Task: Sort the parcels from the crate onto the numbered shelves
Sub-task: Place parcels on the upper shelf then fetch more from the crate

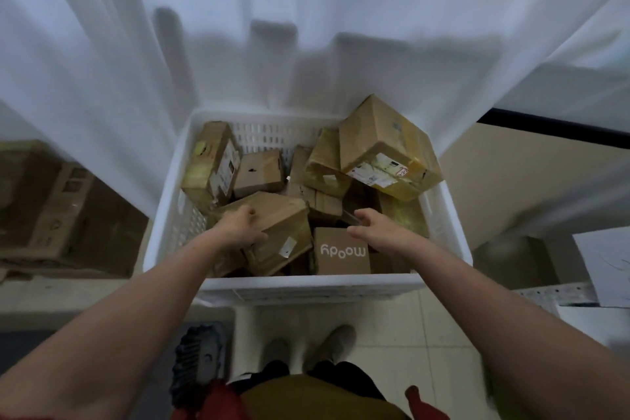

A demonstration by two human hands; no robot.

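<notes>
White curtain [306,27] behind packed white crate [306,285]; left hand [243,225] grips tilted cardboard parcel [284,227] near-left inside, right hand [375,227] loose, empty, over the moody box [342,251], likely poised to steady the lift.

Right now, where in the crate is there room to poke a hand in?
Most room is by the back wall, above the small box, between the tall box and the tilted box. A dark narrow gap lies between the held parcel and the moody box. The right rear is crowded with stacked boxes.
</notes>
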